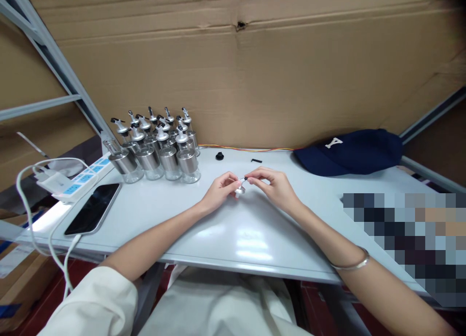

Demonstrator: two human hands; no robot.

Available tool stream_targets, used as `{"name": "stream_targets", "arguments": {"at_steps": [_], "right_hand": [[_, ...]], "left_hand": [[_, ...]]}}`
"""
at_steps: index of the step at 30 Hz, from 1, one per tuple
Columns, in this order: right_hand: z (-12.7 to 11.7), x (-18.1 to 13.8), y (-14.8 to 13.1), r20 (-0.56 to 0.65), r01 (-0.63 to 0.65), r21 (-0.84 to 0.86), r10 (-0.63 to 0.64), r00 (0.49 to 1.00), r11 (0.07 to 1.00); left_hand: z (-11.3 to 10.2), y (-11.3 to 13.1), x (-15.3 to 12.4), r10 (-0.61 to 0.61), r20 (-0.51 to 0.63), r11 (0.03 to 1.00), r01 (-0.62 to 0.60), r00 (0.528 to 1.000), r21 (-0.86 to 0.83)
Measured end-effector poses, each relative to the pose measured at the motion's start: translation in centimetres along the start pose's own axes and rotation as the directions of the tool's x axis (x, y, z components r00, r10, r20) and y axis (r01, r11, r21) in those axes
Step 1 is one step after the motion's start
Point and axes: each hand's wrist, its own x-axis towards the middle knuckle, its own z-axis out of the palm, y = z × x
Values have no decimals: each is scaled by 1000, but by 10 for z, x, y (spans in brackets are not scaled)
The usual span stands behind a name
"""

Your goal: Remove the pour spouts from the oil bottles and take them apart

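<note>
Over the middle of the table, my left hand [220, 189] is closed on a silver pourer spout [240, 191], the kind fitted on the nearby bottles. My right hand [274, 184] pinches a small black piece [246, 178] at the tip of the spout; its exact shape is mostly covered by the fingers. Beyond my hands lie a round black stopper [219, 156] and a small bent black lever [256, 160]. To the left stand several glass oil bottles [168, 162] with steel sleeves, most topped by silver pourers. The front-left bottle [125, 165] has an open neck.
A phone [93, 209] with a white cable lies at the left, beside a power strip [87, 178] with a plugged-in charger. A navy cap [353, 151] rests at the back right. Thin coloured wires run along the cardboard wall [255, 83]. A pixelated patch covers the right side.
</note>
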Motion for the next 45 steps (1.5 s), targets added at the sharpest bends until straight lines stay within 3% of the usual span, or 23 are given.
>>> {"name": "stream_targets", "arguments": {"at_steps": [18, 24, 29, 36, 45], "right_hand": [[0, 0, -3, 37, -57, 2, 56, 998, 998], [-2, 4, 3, 82, -137, 136, 126, 989, 981], [-7, 6, 0, 29, 0, 22, 0, 1000, 1000], [-6, 3, -4, 59, 220, -117, -214, 975, 968], [-8, 3, -5, 95, 172, -107, -162, 982, 979]], "left_hand": [[-1, -5, 1, 12, 26, 999, -13, 1000, 31], [-2, 0, 5, -24, 32, 1000, 24, 999, 3], [-3, 1, 6, -42, 12, 999, 42, 999, 6], [0, 2, 4, -45, 32, 999, 45, 998, -2], [-1, 2, 3, -28, 41, 999, 26, 999, 31]]}}
